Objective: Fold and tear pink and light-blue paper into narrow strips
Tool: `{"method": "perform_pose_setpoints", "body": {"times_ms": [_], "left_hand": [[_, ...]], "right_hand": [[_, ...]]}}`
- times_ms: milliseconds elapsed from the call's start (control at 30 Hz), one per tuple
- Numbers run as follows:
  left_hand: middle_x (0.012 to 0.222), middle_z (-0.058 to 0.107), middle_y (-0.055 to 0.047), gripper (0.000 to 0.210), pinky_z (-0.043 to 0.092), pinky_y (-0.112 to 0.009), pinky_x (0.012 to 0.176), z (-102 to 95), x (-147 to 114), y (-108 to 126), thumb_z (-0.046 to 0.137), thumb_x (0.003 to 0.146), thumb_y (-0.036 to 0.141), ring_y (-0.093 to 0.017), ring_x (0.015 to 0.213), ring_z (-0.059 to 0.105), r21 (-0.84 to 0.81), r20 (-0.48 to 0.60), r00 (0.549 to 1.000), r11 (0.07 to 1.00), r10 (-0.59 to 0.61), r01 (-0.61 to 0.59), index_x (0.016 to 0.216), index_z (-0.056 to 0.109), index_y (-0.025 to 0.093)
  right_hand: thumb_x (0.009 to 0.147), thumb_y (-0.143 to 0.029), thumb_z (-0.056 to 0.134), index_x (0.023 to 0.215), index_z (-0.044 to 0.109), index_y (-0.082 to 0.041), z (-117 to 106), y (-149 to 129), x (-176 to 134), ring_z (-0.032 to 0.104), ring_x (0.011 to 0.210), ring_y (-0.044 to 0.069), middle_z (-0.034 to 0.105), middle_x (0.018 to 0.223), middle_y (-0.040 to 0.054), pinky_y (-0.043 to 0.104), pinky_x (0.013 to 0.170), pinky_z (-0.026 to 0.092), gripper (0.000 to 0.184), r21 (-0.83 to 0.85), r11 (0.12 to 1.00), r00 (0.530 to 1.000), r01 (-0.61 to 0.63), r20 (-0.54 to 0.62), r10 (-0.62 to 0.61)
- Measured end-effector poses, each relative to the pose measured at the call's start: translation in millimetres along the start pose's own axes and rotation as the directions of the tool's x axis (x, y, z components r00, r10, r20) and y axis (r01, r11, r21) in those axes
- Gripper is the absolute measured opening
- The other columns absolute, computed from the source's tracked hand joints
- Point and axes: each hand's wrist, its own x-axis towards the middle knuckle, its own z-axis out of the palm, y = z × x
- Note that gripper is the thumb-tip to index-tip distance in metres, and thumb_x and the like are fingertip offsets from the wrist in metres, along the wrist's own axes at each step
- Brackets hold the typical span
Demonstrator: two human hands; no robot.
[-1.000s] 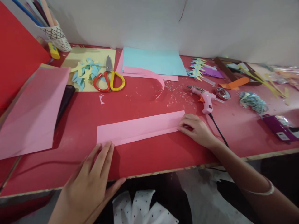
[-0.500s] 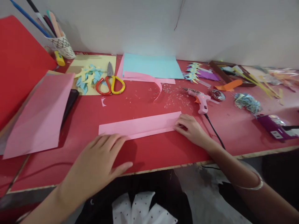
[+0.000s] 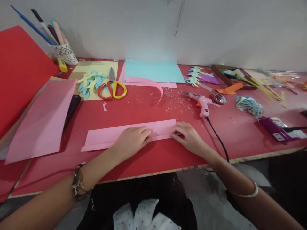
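Pink paper, cut as a long flat strip [image 3: 105, 136], lies slantwise across the near middle of the red-covered worktop [image 3: 141, 166], its right end slightly farther off. A narrow fold seems to run along its near edge. The right hand [image 3: 188, 135] has its grip pinching the strip's right end between thumb and fingers, probably to anchor it against sliding. The left hand [image 3: 133, 139] lies over the strip's middle, fingers curled together at the fold, likely to press it flat; whether the thumb pinches the paper from below, I cannot tell.

Scissors with one red and one yellow handle [image 3: 111, 76] rest far left, points turned away, perhaps so the handles face the worker. Right of the strip, a pale pink glue gun [image 3: 203, 105] lies with its nozzle aimed left and its black cord [image 3: 218, 138] trailing to the near edge, seemingly clear of the paper.
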Motion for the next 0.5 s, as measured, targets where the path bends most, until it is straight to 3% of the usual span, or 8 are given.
{"method": "perform_pose_setpoints", "body": {"times_ms": [300, 500], "left_hand": [[0.061, 0.055, -0.001, 0.032, 0.036, -0.026, 0.055, 1.5, -12.8, -13.8, 0.031, 0.088, 0.027, -0.015, 0.058, 0.053, 0.058, -0.051, 0.999, 0.998, -0.017, 0.02, 0.064, 0.05, 0.017], [0.067, 0.061, -0.002, 0.039, 0.036, -0.026, 0.057, -1.1, -31.6, -25.7, 0.028, 0.089, 0.037, -0.015, 0.06, 0.055, 0.008, -0.017, 0.999, 0.999, -0.051, 0.051, 0.066, 0.051, 0.017]], "right_hand": [[0.082, -0.024, 0.043, 0.059, 0.04, -0.018, 2.9, -2.1, -1.0, 0.038, 0.061, 0.013, 0.045, 0.065, 0.0014, 0.026, 0.059, 0.028, 0.024, -0.091, 0.995, 0.999, -0.044, 0.001, 0.045], [0.082, -0.024, 0.044, 0.059, 0.039, -0.018, 1.8, -1.0, -1.0, 0.038, 0.061, 0.013, 0.044, 0.064, 0.0012, 0.026, 0.059, 0.028, 0.024, -0.107, 0.992, 0.998, -0.06, 0.01, 0.061]]}}
